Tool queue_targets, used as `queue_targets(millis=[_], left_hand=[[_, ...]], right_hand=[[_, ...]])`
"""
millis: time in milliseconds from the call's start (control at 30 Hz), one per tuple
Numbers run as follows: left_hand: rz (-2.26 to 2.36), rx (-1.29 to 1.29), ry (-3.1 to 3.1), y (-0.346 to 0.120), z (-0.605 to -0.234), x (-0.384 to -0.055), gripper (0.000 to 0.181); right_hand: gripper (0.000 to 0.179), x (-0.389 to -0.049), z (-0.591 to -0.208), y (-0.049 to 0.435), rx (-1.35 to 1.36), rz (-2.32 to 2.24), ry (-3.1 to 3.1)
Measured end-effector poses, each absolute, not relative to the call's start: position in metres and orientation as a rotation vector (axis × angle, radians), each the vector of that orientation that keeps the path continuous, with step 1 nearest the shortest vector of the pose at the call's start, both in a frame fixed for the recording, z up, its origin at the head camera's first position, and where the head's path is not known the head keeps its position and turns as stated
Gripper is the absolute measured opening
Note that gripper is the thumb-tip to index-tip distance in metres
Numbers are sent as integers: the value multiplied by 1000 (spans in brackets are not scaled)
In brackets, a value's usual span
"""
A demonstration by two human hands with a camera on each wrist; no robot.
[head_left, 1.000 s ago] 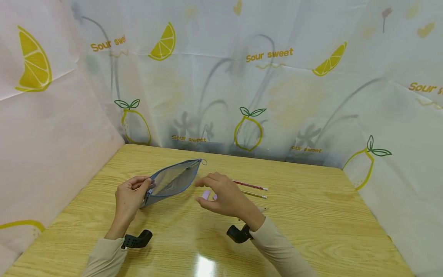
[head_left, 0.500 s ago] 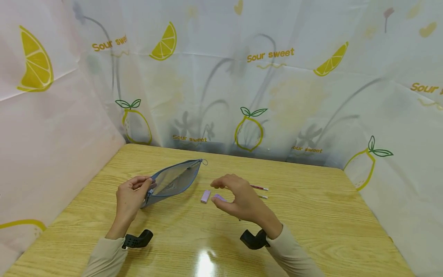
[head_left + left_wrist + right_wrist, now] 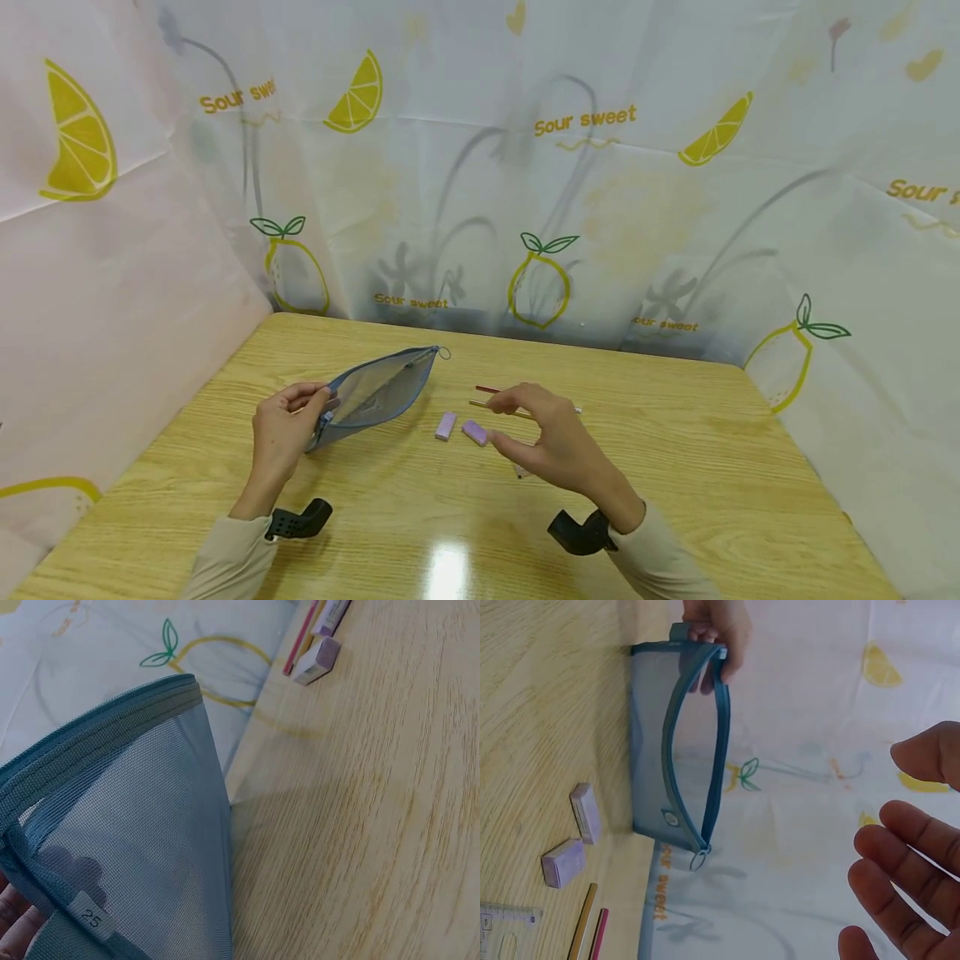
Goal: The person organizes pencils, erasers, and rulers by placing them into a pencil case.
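Observation:
My left hand point(image 3: 279, 433) grips a blue-grey mesh zip pouch point(image 3: 386, 392) at its near left corner, thumb on the rim. Unzipped, the pouch stands tilted with its mouth gaping to the right. In the left wrist view, fingers show through the mesh point(image 3: 150, 817) beside a tag reading 25. My right hand point(image 3: 558, 437) hovers with nothing in it, thumb and fingers spread apart. Under and beside it lie a lilac eraser point(image 3: 475, 432), a red pencil point(image 3: 486, 388) and a gold pencil point(image 3: 480, 403), the pencils partly hidden by the hand. A second lilac eraser point(image 3: 446, 426) lies nearer the pouch.
A clear ruler point(image 3: 510, 922) shows on the wooden table point(image 3: 675, 467) in the right wrist view; in the head view the right hand mostly covers it. White sheets point(image 3: 450, 167) printed with lemons enclose the table's back and sides.
My right hand has drawn away from the pouch mouth, rightward and slightly nearer me, uncovering both erasers and the left ends of the pencils. The left hand and pouch have stayed put.

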State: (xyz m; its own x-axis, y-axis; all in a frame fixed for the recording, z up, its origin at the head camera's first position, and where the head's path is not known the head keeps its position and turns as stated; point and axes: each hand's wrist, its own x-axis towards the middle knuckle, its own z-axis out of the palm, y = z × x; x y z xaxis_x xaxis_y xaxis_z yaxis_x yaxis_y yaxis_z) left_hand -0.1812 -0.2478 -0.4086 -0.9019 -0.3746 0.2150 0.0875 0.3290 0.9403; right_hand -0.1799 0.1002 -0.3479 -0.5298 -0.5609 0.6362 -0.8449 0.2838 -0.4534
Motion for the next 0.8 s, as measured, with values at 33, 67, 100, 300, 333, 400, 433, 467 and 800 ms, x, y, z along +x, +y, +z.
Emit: queue_targets(millis=[33, 67, 100, 300, 333, 400, 433, 467, 800], left_hand=[[-1589, 254, -2208, -248, -408, -181, 25], [-1581, 255, -2210, -248, -409, -182, 25], [-1573, 255, -2213, -248, -409, -182, 24], [-1567, 247, -2215, -247, -409, -181, 25], [-1567, 245, -2216, -247, -409, -181, 25], [-1562, 240, -2218, -248, -409, -182, 25], [-1563, 241, -2218, -248, -409, -182, 25], [-1564, 240, -2218, -248, -409, -182, 26], [-1586, 251, -2210, -247, -408, -181, 27]], right_hand=[[28, -180, -349, 102, 1264, 1104, -2199], [28, -180, -350, 104, 1248, 1099, -2198], [28, -181, -351, 106, 1229, 1089, -2202], [26, -180, -356, 117, 1134, 1088, -2255], [26, -180, -356, 118, 1122, 1088, -2264], [27, -180, -358, 121, 1099, 1081, -2280], [27, -180, -359, 123, 1090, 1074, -2286], [28, -181, -360, 124, 1082, 1069, -2291], [29, -186, -374, 137, 1007, 1049, -2383]])
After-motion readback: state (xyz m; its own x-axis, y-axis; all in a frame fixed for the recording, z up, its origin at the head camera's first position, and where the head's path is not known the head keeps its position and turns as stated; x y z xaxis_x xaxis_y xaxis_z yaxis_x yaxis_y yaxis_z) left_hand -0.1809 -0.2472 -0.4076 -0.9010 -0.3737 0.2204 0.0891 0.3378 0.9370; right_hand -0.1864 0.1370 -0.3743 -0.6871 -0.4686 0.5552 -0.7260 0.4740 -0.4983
